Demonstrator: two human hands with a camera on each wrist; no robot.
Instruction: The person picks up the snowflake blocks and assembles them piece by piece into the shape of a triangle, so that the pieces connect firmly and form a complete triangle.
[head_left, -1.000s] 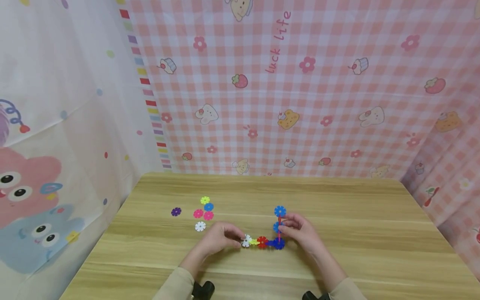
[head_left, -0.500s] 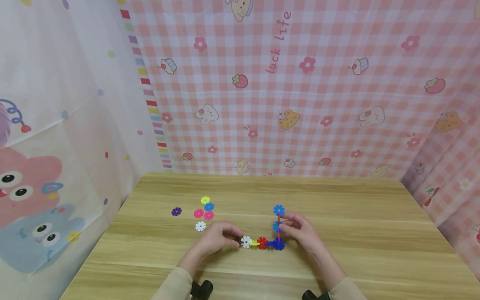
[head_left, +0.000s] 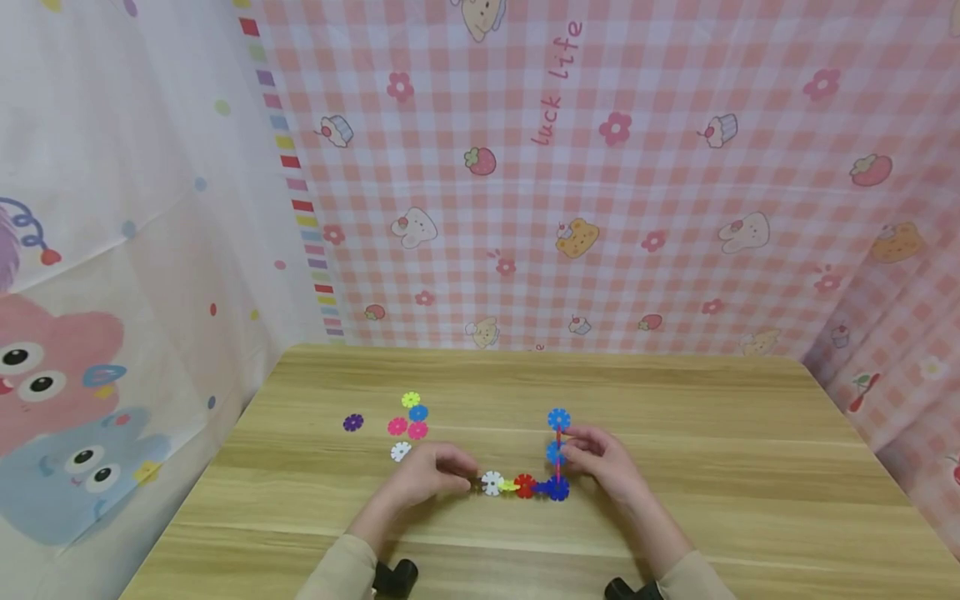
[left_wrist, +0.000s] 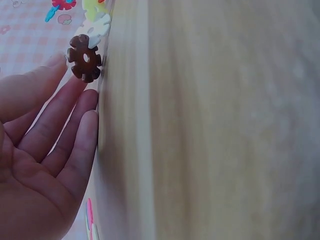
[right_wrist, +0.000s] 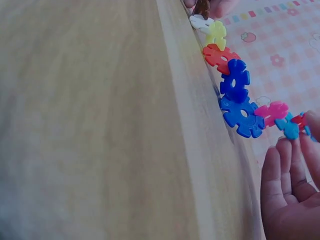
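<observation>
In the head view, an L-shaped chain of slotted plastic snowflake discs stands on the table. Its front row runs from a brown disc (left_wrist: 79,64) through white (head_left: 492,483), yellow (head_left: 509,486) and red (head_left: 525,486) to dark blue (head_left: 558,488). From that corner, pink, light blue (head_left: 554,452) and red pieces lead back to another light blue disc (head_left: 558,419). My right hand (head_left: 603,468) pinches the back arm around its middle light blue disc. The left hand (head_left: 429,482) is just left of the brown end, fingers and thumb spread apart, fingertips close to the brown disc.
Loose discs lie at the left back of the table: yellow (head_left: 411,400), light blue (head_left: 418,413), two pink (head_left: 397,427), purple (head_left: 353,422) and white (head_left: 401,451). The white one is close behind my left hand. A checked curtain (head_left: 525,275) hangs behind the table.
My left hand has drawn slightly left, away from the chain's brown end, letting go of it. The right hand keeps its hold, and the chain has hardly moved.
</observation>
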